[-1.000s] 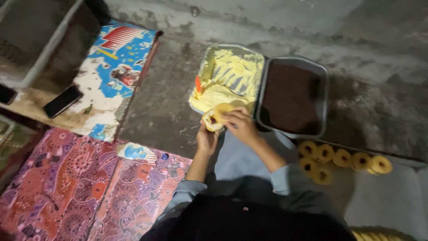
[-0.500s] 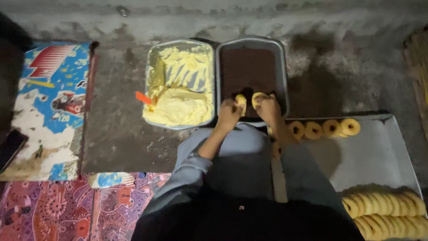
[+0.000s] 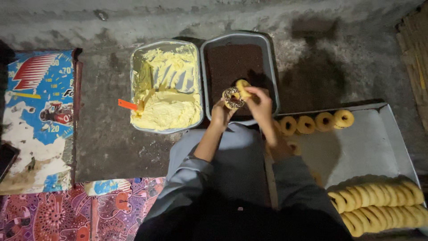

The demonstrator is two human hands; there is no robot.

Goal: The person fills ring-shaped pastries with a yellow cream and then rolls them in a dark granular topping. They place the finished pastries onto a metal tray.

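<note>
Compared with the frame half a second earlier, both hands have lifted out of the dark tray (image 3: 267, 58); then they pressed two pale rings down into its brown sprinkles, now they hold the rings just above its near edge. The left hand (image 3: 221, 114) is clamped on a sprinkle-coated ring (image 3: 232, 97), its coated face turned up. The right hand (image 3: 260, 103) is pinched on a plain yellow ring (image 3: 243, 88), which touches the coated one at its upper right. Both rings sit at centre frame, over the lower part of the dark tray.

The tray of yellow cream (image 3: 166, 85) stands just left of the dark tray, the two touching along one side. An orange spatula handle (image 3: 128, 104) sticks out at its left edge.

At right, a flat grey baking sheet (image 3: 370, 143) carries a row of four plain rings (image 3: 316, 122) along its upper edge and a packed stack of rings (image 3: 383, 205) at lower right. These lie as they did earlier.

At far left lies a worn rectangular printed board (image 3: 40, 120), blue, red and white, with its surface peeled pale in the lower half. A red and purple patterned cloth (image 3: 67, 214) fills the lower left corner. A dark flat object at the left edge is too cropped to identify.
</note>
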